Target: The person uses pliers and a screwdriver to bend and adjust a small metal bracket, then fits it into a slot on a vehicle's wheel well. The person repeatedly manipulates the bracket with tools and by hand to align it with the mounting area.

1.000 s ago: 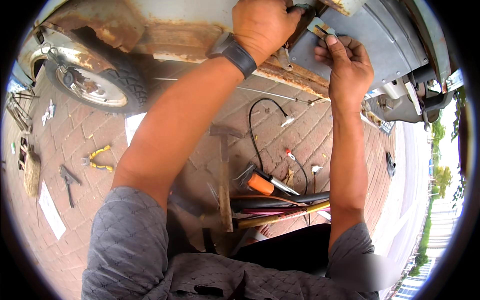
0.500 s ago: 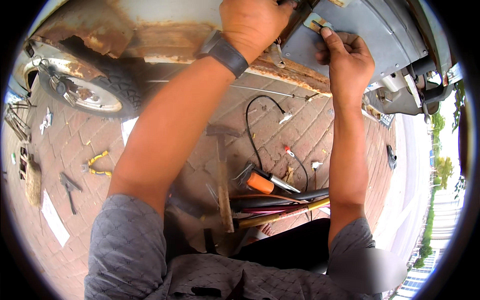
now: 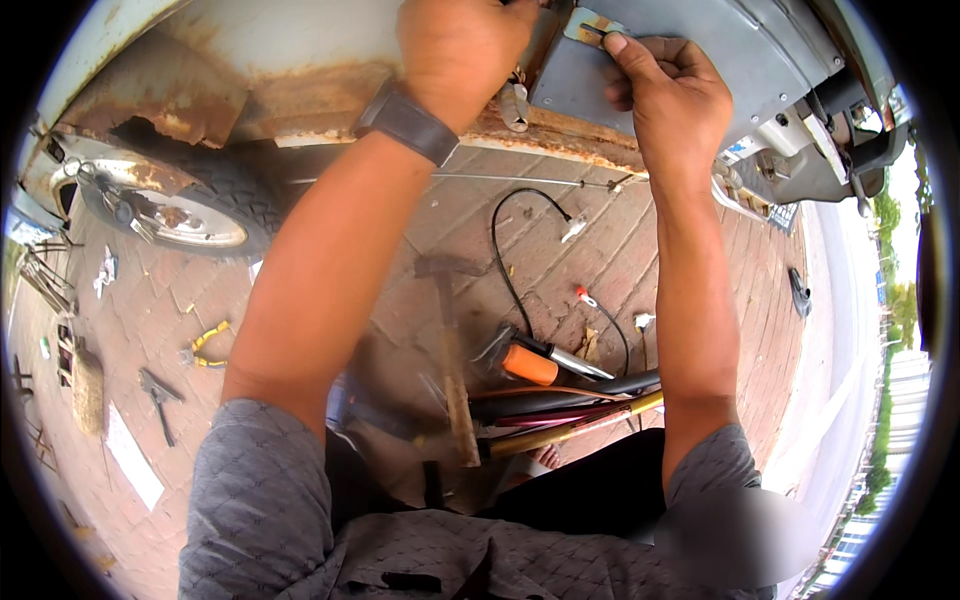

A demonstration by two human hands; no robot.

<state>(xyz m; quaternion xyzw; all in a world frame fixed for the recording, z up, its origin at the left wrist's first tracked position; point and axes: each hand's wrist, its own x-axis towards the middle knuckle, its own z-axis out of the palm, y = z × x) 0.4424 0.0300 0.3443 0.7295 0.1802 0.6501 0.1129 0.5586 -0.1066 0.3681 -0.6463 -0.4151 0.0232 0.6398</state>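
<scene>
At the upper edge, my left hand (image 3: 465, 50) is curled closed by the vehicle's rusty door opening. Its fingertips are mostly cut off, with something dark at them that I cannot make out. My right hand (image 3: 682, 105) is closed, its thumb against the end of a thin dark piece (image 3: 592, 29) on a small, rust-stained plate (image 3: 574, 27). That plate sits on a large grey panel (image 3: 760, 60). Between my hands, a worn metal hinge-like part (image 3: 514, 106) hangs over the rusty sill (image 3: 570, 135). A dark band (image 3: 410, 125) circles my left wrist.
A hammer (image 3: 452, 350), an orange-handled tool (image 3: 528, 365) and several hoses (image 3: 560, 410) lie below on brick paving. A black cable (image 3: 497, 240) curves nearby. Yellow-handled pliers (image 3: 208, 345), dark pliers (image 3: 158, 400) and a wheel (image 3: 190, 210) are at left.
The whole view has shifted, so the vehicle and both hands appear further left and slightly higher. My right thumb stays at the thin dark piece; no other clear change shows.
</scene>
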